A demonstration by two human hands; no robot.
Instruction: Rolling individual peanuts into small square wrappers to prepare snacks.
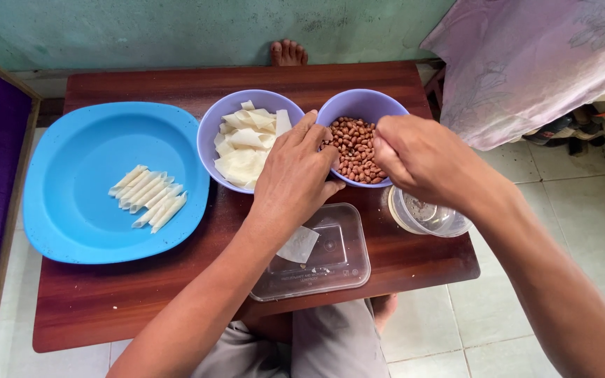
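My left hand (292,175) hovers palm down over the gap between two purple bowls, fingertips by the rim of the peanut bowl (358,103). My right hand (421,157) is curled over the brown peanuts (353,143), fingers pinched together; what they hold is hidden. The other purple bowl (213,122) holds pale square wrappers (243,150). One wrapper (299,245) lies on a clear plastic lid (330,262) under my left wrist.
A big blue plate (78,189) at the left carries several rolled wrappers (150,197). A small clear cup (428,218) stands at the table's right edge. The low wooden table (106,308) sits on tile floor; a person's toes (287,52) show beyond it.
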